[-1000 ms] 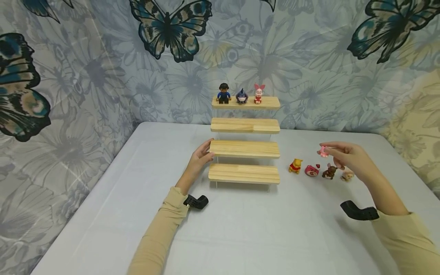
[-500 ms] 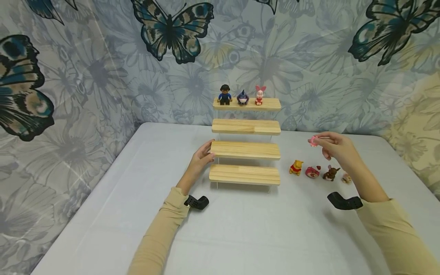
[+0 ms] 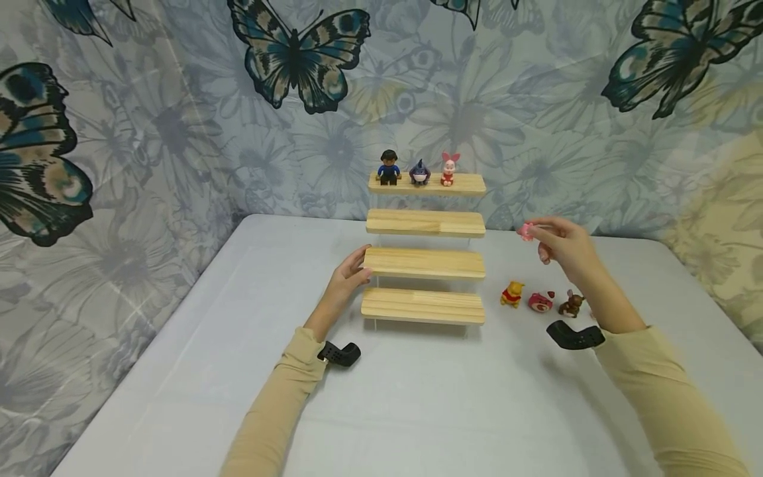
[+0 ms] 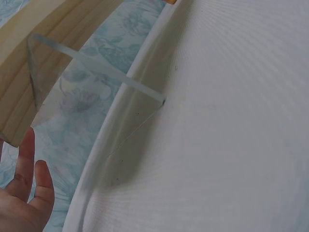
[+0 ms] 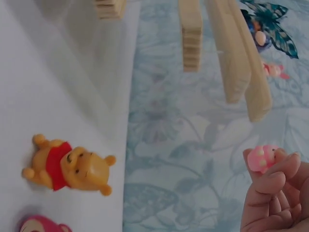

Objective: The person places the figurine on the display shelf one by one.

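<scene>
My left hand (image 3: 346, 275) grips the left end of the third board down on a four-tier wooden display shelf (image 3: 424, 263), thumb at the front corner. In the left wrist view, fingers (image 4: 26, 164) reach up at the end of the board (image 4: 19, 96), with a clear plastic support (image 4: 96, 65) below. My right hand (image 3: 569, 248) pinches a small pink figurine (image 5: 262, 158) between thumb and fingertips, raised above the table to the right of the shelf. On the top board stand a dark-haired toy figure (image 3: 389, 168), a donkey figurine (image 3: 420, 173) and a piglet figurine (image 3: 448, 170).
Right of the shelf, a yellow bear figurine (image 3: 512, 294) in red, a pink bear figurine (image 3: 540, 302) and a brown figurine (image 3: 571, 304) stand in a row on the white table (image 3: 417, 397). Behind rises a wall (image 3: 334, 152) with butterfly and flower print.
My right hand has carried the pink figurine leftward and away from me, toward the shelf. Its wrist now covers most of the last figurine in the row. My left hand stays on the board.
</scene>
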A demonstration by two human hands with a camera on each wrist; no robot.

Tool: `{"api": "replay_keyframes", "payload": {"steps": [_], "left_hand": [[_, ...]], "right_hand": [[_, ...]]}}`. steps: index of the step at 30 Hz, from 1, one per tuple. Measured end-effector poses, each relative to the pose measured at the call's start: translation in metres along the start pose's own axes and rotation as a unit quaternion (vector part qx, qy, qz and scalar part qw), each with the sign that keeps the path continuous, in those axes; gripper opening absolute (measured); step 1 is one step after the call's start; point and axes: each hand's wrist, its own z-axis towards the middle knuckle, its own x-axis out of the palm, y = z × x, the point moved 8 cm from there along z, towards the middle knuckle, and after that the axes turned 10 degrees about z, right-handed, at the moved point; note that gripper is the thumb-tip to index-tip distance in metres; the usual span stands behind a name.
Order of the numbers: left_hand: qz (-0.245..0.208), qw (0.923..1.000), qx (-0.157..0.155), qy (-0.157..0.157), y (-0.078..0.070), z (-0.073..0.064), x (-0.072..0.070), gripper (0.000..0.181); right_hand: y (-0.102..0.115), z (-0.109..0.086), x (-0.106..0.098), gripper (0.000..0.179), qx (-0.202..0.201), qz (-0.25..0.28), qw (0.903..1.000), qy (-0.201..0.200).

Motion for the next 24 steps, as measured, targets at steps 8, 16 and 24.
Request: {"api": "replay_keyframes", "payload": {"steps": [8, 16, 24], "left_hand": [[0.001, 1.0, 0.0, -0.002, 0.001, 0.0, -0.001, 0.052], [0.0, 1.0, 0.001, 0.005, 0.004, 0.001, 0.003, 0.053], [0.0, 0.9999, 0.01, 0.004, 0.0, -0.001, 0.0, 0.054]], "right_hand": [[0.016, 0.009, 0.021, 0.024, 0.017, 0.082, 0.9952, -0.05], [0.025, 0.018, 0.028, 0.01, 0.036, 0.2, 0.9768, -0.068], [0.034, 0.035, 0.043, 0.009, 0.008, 0.256, 0.9647, -0.059]]}}
